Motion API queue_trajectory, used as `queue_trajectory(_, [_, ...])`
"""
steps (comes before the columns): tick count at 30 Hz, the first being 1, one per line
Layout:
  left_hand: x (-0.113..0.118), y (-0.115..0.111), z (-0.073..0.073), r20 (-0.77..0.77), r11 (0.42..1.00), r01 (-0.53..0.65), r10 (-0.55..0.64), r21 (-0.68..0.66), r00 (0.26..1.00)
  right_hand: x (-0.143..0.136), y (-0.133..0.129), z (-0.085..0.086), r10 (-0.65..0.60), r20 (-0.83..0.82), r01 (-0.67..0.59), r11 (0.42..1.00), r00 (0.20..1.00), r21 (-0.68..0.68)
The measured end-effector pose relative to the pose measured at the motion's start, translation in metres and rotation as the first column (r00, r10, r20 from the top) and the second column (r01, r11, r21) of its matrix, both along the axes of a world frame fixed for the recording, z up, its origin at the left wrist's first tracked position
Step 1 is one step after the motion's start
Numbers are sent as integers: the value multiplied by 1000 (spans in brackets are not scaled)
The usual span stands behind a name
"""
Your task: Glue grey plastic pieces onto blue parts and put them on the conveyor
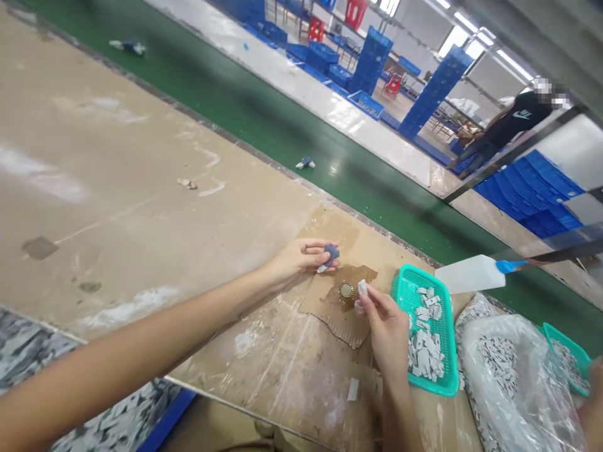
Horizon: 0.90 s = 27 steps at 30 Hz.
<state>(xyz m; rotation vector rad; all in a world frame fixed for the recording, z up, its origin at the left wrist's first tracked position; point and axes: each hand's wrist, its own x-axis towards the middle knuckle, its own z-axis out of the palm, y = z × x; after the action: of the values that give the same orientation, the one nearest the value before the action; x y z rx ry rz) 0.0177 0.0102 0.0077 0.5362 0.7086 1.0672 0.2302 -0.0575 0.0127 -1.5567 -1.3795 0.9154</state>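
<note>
Left hand (311, 257) grasping one blue part (332, 253), right hand (390, 323) pinching white plastic (362, 288), piece count unclear; one metal disc (346, 290) between them on one cardboard (325, 304); two green baskets (453, 351), one bottle (471, 274), two parts (305, 163) on the belt (264, 138).

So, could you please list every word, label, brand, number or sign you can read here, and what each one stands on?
No words or numbers are legible.
Dark shirt on the background person: a white swoosh logo; any lettering is too small.
White pieces in the green basket: any marks too small to read.
White bottle: no readable label.
</note>
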Motion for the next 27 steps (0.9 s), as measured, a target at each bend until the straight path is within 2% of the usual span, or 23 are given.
queue_trajectory(3, [-1,2,-3,31,1000,-11,11,8,999,2,-4,-7,-31,120,27,999,992,36])
queue_trajectory(5, [-1,3,-5,45,1000,-12,11,19,999,2,-5,-10,-36,239,9,994,970,113])
queue_trajectory(9, [0,4,-10,60,1000,-3,3,8,998,0,-4,-12,-23,545,-162,943,838,290])
queue_trajectory(12, [1,5,-11,64,1000,2,-3,6,998,-2,-2,-12,-49,676,-267,896,735,355])
queue_trajectory(15, [1,5,-9,66,1000,-2,2,8,998,-4,-1,-13,-59,716,-314,872,696,377])
queue_trajectory(20, [0,4,-6,51,1000,-4,3,15,999,-6,-1,-13,-24,728,-349,866,685,357])
queue_trajectory(27, [0,3,-12,-16,998,15,-14,63,1000,-8,-1,-12,-45,757,-351,867,652,354])
